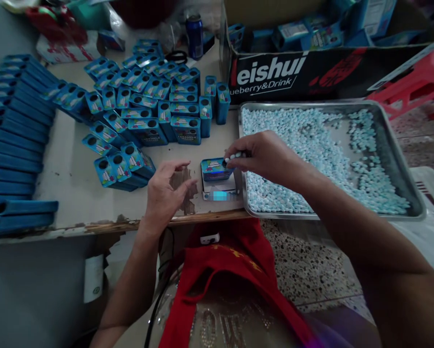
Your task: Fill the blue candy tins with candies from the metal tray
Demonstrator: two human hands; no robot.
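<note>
On a small digital scale [220, 189] with a lit display lies a blue candy tin [214, 170], its round hole at the right end. My right hand [262, 157] is over that end, fingers pinched around several pale blue candies [237, 155] right at the hole. To the left of the scale, my left hand [169, 191] hovers near the table edge, thumb and fingers apart and nothing between them. A metal tray [243, 195] of loose pale blue candies [292, 164] stands right beside the scale, partly under my right forearm.
Many blue tins [147, 130] stand grouped beyond my left hand, and more lie in a row [13, 135] at the far left. A black cardboard box [267, 72] holding blue packs is behind the tray. A drink can [194, 38] stands at the back. A red stool [420, 82] is right.
</note>
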